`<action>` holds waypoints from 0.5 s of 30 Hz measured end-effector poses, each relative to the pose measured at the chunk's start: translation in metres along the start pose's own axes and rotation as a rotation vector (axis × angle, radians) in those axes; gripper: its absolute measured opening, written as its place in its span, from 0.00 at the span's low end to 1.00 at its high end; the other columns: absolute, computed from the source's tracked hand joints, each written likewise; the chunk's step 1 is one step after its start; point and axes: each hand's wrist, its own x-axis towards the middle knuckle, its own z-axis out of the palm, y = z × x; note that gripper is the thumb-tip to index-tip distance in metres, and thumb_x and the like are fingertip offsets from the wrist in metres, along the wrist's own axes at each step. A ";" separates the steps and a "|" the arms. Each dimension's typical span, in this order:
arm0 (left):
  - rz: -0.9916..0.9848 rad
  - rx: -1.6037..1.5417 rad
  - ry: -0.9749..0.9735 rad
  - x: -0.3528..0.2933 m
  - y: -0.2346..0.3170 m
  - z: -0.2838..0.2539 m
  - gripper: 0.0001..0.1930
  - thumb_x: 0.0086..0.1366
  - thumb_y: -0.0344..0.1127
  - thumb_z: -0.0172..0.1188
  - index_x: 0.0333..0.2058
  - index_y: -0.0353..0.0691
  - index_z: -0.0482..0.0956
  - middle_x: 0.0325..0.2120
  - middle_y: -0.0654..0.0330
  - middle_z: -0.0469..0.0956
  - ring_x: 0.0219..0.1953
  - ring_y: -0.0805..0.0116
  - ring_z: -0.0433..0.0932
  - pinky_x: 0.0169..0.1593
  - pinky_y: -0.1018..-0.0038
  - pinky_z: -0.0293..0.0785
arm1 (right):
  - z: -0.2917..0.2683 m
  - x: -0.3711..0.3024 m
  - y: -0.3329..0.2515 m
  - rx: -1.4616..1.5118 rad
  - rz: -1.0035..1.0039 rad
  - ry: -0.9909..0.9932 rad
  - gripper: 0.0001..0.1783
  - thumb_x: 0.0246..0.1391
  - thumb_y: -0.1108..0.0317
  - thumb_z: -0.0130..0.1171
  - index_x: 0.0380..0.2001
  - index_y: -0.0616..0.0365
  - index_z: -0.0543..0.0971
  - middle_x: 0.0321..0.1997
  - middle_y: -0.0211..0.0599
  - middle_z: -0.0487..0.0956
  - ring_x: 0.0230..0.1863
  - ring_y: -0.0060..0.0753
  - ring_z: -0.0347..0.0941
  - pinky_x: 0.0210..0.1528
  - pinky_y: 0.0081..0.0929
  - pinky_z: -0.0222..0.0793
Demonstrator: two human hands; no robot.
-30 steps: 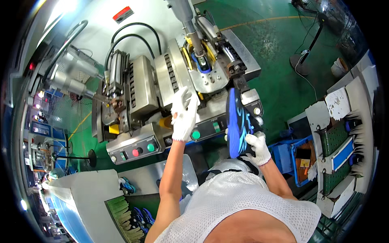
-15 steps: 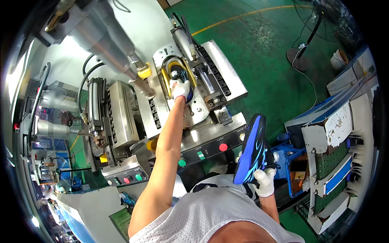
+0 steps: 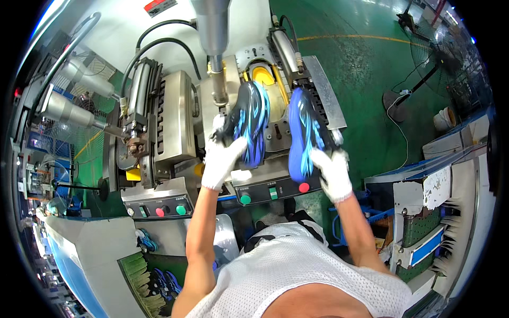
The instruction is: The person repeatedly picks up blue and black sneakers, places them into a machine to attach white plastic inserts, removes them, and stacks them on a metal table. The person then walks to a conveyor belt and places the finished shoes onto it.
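Holding: left hand (image 3: 222, 159), in a white glove, is clamped on a dark shoe with light blue streaks (image 3: 249, 122); right hand (image 3: 333, 170), also gloved, is clamped on a blue shoe (image 3: 301, 132) shown sole-up.
Shoe positions: both are lifted in front of the grey press machine (image 3: 175, 122), the dark one just beside the blue one, apart from it, below the vertical steel ram (image 3: 214, 47).
Machine cavity: a yellow-lined mould seat (image 3: 263, 77) sits behind the shoes; its lower part is hidden by them, so what it holds cannot be told.
Control panels: a lower-left panel (image 3: 159, 208) carries one red and one green round button; a panel (image 3: 275, 188) under the hands carries a green button, a green square tag and a red button.
Bin, lower left: a dark tray (image 3: 159, 278) holds blue shoes, only partly visible beside a green brush.
Bin, right: a blue crate (image 3: 382, 233) is mostly covered by the right forearm; contents unclear.
Signs: a small red rectangular label (image 3: 159, 6) is on the white housing at the top edge, cut off.
Rack, far right: white and green shelving (image 3: 429, 212) with a blue strip, bent by the lens; its load is hard to make out.
Floor: green (image 3: 366, 58), with a yellow line; a standing fan (image 3: 435, 53) is at the upper right.
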 end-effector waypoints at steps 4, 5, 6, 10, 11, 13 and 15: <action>-0.502 0.299 -0.175 -0.127 -0.004 -0.066 0.36 0.57 0.49 0.72 0.61 0.38 0.74 0.51 0.50 0.80 0.53 0.63 0.78 0.60 0.67 0.70 | 0.062 0.151 -0.016 -0.352 0.137 -0.119 0.19 0.50 0.66 0.71 0.44 0.62 0.81 0.40 0.34 0.83 0.38 0.24 0.80 0.39 0.28 0.77; -0.736 0.268 -0.186 -0.173 -0.042 -0.083 0.36 0.57 0.50 0.71 0.60 0.38 0.74 0.51 0.47 0.79 0.53 0.60 0.78 0.60 0.65 0.71 | 0.073 0.200 0.004 -0.503 -0.019 -0.191 0.23 0.48 0.62 0.72 0.45 0.66 0.81 0.42 0.40 0.84 0.42 0.30 0.81 0.43 0.30 0.76; -0.754 0.336 -0.149 -0.208 -0.044 -0.091 0.37 0.56 0.51 0.71 0.60 0.36 0.73 0.51 0.44 0.79 0.54 0.54 0.78 0.60 0.63 0.71 | 0.116 0.202 -0.010 -0.802 -0.052 -0.147 0.28 0.45 0.60 0.71 0.47 0.68 0.80 0.45 0.46 0.84 0.46 0.36 0.80 0.50 0.34 0.75; -0.780 0.527 0.040 -0.322 -0.062 -0.095 0.38 0.52 0.56 0.71 0.55 0.34 0.77 0.46 0.44 0.80 0.51 0.49 0.78 0.54 0.59 0.73 | 0.137 0.306 0.105 -1.469 -0.091 0.154 0.33 0.48 0.51 0.59 0.52 0.64 0.77 0.55 0.54 0.79 0.56 0.52 0.78 0.58 0.44 0.73; -0.977 0.541 0.103 -0.341 -0.064 -0.096 0.37 0.52 0.55 0.72 0.54 0.33 0.77 0.46 0.43 0.80 0.52 0.49 0.78 0.55 0.58 0.73 | 0.143 0.304 0.106 -1.465 -0.178 0.163 0.32 0.48 0.49 0.59 0.50 0.64 0.78 0.53 0.55 0.79 0.55 0.52 0.79 0.57 0.45 0.73; -1.230 0.482 0.217 -0.379 -0.075 -0.093 0.36 0.52 0.54 0.72 0.53 0.32 0.78 0.47 0.43 0.80 0.52 0.48 0.78 0.56 0.59 0.72 | 0.122 0.308 0.125 -1.491 -0.239 0.144 0.32 0.48 0.47 0.60 0.47 0.64 0.78 0.51 0.55 0.80 0.53 0.52 0.79 0.56 0.46 0.73; -1.250 0.496 0.399 -0.407 -0.109 -0.089 0.34 0.53 0.53 0.71 0.50 0.30 0.78 0.48 0.41 0.79 0.52 0.46 0.77 0.57 0.58 0.71 | 0.125 0.311 0.120 -1.435 -0.254 0.209 0.33 0.47 0.44 0.62 0.45 0.63 0.78 0.49 0.53 0.81 0.53 0.52 0.79 0.56 0.45 0.73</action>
